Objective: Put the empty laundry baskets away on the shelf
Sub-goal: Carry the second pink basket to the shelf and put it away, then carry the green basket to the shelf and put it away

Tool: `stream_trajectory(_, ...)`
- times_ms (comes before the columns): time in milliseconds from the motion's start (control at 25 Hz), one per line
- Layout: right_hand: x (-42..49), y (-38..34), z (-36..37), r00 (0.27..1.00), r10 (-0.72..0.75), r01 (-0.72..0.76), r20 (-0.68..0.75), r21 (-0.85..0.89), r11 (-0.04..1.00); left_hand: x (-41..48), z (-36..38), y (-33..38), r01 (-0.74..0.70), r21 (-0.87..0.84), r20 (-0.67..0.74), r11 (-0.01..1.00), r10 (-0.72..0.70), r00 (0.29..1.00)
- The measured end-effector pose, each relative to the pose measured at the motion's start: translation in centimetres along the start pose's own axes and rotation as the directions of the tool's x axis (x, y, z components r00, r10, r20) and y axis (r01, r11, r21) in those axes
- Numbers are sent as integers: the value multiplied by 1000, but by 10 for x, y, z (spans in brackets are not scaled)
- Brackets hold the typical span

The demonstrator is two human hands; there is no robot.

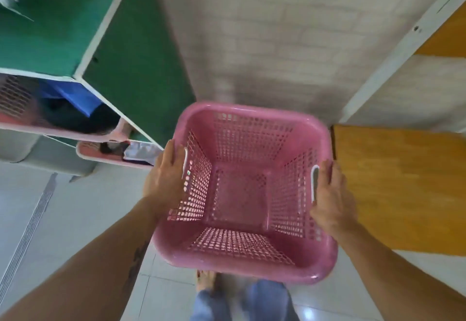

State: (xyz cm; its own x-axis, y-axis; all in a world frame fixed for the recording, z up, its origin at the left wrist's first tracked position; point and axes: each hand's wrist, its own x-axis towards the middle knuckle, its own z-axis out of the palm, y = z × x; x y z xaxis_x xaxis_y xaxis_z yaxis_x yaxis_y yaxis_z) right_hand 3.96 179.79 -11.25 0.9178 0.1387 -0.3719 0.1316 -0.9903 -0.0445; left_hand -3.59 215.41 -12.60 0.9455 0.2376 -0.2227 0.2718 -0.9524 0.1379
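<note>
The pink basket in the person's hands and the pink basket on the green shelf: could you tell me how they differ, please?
The held pink basket is empty; the shelf basket holds dark and silvery items. The held one is carried off the floor by the left hand and right hand; the other rests in the green shelf. Both are pink plastic.

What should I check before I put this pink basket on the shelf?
1. Pink laundry basket empty: ok, nothing inside.
2. Left hand on its side by the white handle: ok.
3. Right hand on the other side: ok.
4. Basket level: not ok, it tips a little.
5. Free space in the green shelf: cannot tell; the visible compartment holds another pink basket with things in it.
6. Floor by the feet clear: ok where visible.
</note>
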Motion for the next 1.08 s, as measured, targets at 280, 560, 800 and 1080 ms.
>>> stream_trajectory(280,4,-19,40,987,9,-28,160,114,993,3,38,-16,73,-24,257,997,-64,964)
stream_trajectory(560,-82,-13,-79,990,76,-108,123,272,956,-26,-96,39,-62,-172,221,983,100,970)
stream_trajectory(800,-205,37,-153,965,255,-257,58,399,880,-72,-214,153,-316,-76,164,946,325,932)
stream_trajectory(1080,-364,157,-182,869,488,-390,-80,497,775,-158,-247,319,-621,-46,168,783,618,768)
